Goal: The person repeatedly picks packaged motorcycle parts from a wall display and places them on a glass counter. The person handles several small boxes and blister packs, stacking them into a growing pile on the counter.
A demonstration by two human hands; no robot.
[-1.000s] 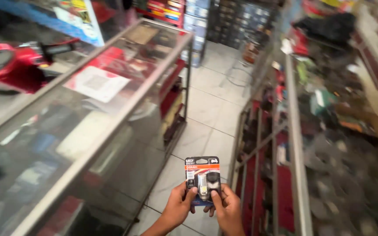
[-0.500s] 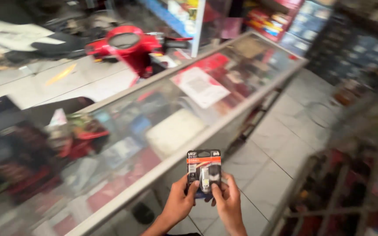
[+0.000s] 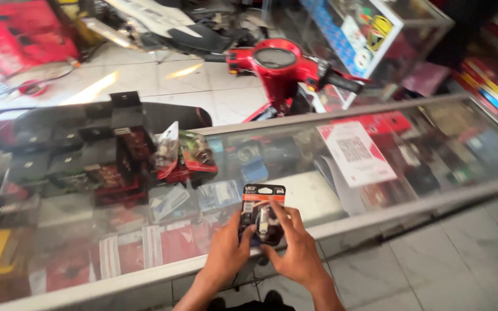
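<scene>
Both hands are on a small blister pack (image 3: 262,214), black and orange with a bulb-like part under clear plastic. The left hand (image 3: 227,253) pinches its lower left edge, the right hand (image 3: 296,250) wraps the right side, fingers closed on it. The pack stands upright, long axis vertical, just above the near edge of the glass bench (image 3: 376,213). Each grip's equally close. A red scooter (image 3: 280,66) sits beyond the bench.
</scene>
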